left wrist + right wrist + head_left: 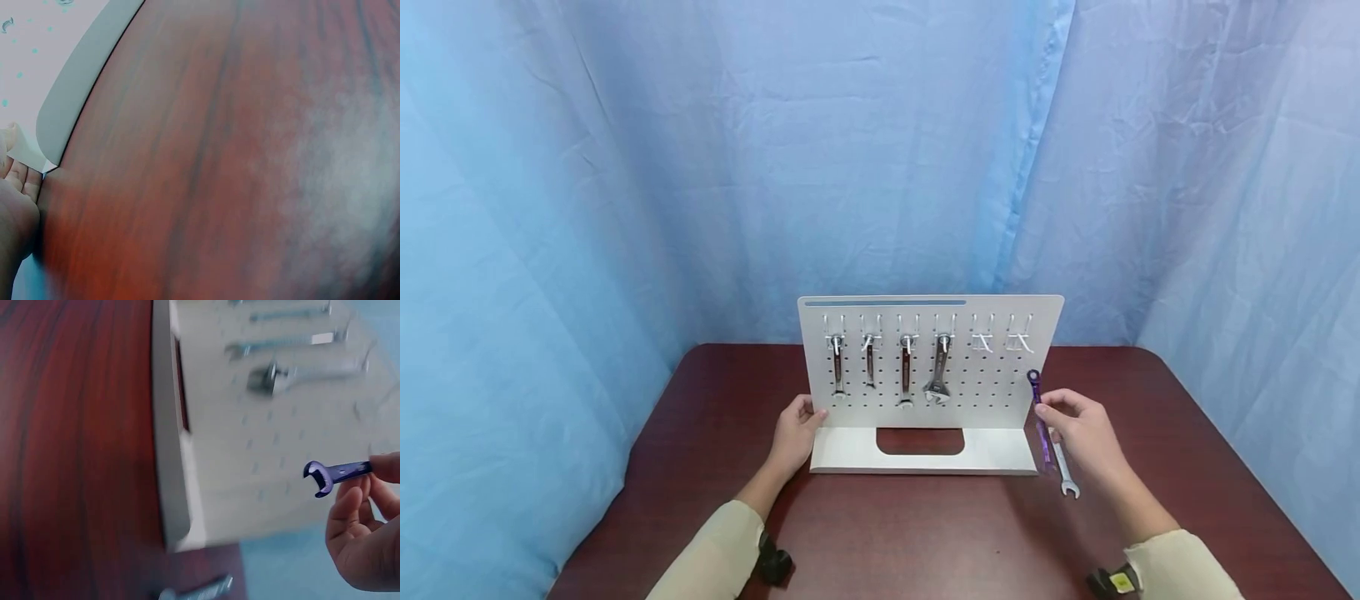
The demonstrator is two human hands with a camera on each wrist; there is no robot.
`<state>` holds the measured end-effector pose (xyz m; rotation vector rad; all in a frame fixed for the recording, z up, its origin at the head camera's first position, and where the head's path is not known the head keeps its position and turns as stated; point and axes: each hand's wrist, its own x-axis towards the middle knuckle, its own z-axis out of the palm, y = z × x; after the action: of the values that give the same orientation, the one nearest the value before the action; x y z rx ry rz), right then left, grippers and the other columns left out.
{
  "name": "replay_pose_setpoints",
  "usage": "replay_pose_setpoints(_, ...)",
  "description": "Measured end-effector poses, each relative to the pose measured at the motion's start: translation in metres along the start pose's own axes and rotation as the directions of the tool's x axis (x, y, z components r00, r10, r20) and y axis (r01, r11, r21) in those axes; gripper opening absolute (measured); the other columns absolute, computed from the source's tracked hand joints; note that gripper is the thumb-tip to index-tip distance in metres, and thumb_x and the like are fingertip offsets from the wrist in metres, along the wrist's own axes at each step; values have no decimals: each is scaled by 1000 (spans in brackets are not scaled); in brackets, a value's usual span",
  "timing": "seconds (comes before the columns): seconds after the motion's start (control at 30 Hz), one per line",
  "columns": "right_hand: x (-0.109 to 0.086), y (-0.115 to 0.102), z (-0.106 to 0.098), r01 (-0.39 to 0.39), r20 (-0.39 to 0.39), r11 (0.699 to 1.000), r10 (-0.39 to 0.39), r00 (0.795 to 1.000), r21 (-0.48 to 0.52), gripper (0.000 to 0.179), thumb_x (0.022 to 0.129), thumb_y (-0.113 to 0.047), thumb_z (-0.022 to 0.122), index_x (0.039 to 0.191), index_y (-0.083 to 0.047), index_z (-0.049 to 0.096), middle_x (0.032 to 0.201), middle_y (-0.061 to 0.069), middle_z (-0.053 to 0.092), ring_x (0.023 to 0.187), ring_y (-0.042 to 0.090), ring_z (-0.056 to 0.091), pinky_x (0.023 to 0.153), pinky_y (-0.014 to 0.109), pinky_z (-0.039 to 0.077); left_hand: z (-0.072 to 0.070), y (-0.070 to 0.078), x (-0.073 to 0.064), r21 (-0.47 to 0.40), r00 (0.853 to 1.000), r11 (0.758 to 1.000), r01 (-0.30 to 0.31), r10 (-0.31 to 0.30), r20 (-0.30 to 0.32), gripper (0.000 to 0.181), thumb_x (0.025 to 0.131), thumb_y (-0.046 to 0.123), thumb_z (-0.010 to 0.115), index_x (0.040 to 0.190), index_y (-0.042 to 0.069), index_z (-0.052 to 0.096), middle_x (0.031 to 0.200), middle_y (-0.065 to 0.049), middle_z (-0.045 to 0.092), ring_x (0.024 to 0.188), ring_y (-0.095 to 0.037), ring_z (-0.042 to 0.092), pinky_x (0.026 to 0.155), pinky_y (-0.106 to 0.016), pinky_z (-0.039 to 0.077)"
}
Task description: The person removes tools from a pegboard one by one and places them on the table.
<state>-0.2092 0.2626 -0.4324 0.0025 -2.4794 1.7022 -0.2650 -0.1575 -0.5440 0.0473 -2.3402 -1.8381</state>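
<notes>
A white pegboard stand (970, 396) stands upright on the table. My left hand (794, 433) holds its lower left edge, thumb in front and fingers partly hidden behind; the left wrist view shows this hand (19, 200) at the stand's corner. At the board's right edge, my right hand (1081, 433) pinches a purple wrench (1035, 385) between thumb and fingers, ring end up. Its open end (320, 478) shows in the right wrist view. A silver wrench (1064, 475) lies on the table below the right hand, its upper part hidden by that hand.
Several chrome wrenches hang from the board's hooks, among them an adjustable wrench (939, 371). Two white hooks (982, 342) stick out at the right end. The stand's base has a cut-out (921, 441). Blue curtains (850, 167) surround the dark red table (917, 533).
</notes>
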Motion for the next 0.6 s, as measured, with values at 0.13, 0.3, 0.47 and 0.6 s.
replay_pose_setpoints(0.13, 9, 29, -20, -60, 8, 986, 62, 998, -154, 25, 99, -15, 65, 111, 7, 64, 84, 9, 66, 66, 18, 59, 57, 29, 50, 0, 1, -1, -3, 1000, 1000, 2, -2, -5, 16, 98, 3, 65, 113, -2, 62, 107, -17, 67, 115, -30, 64, 92, -40, 55)
replay_pose_setpoints(0.3, 22, 59, -35, -116, 18, 961, 124, 992, -250, 29, 100, -15, 63, 114, 10, 64, 89, 14, 67, 71, 21, 61, 58, 30, 52, 0, 1, 0, 2, 1000, 1000, 0, 0, -10, 15, 98, 3, 65, 112, -2, 62, 107, -17, 67, 115, -30, 64, 91, -38, 56)
replay_pose_setpoints(0.47, 37, 82, -45, -182, 26, 938, 198, 980, -294, 27, 98, -12, 61, 110, 12, 64, 82, 10, 64, 68, 18, 58, 57, 31, 51, 0, 1, 0, 9, 1000, 1000, -1, 1, -13, 14, 98, 4, 65, 111, 0, 62, 107, -15, 67, 115, -29, 64, 90, -38, 56)
replay_pose_setpoints(0.6, 44, 97, -50, -215, 34, 907, 244, 969, -362, 23, 96, -9, 61, 104, 13, 66, 83, 11, 64, 71, 20, 59, 60, 33, 55, 0, 2, -1, 23, 1000, 1000, -11, 11, -7, 14, 98, 4, 64, 111, 0, 62, 107, -15, 68, 113, -29, 65, 89, -38, 56)
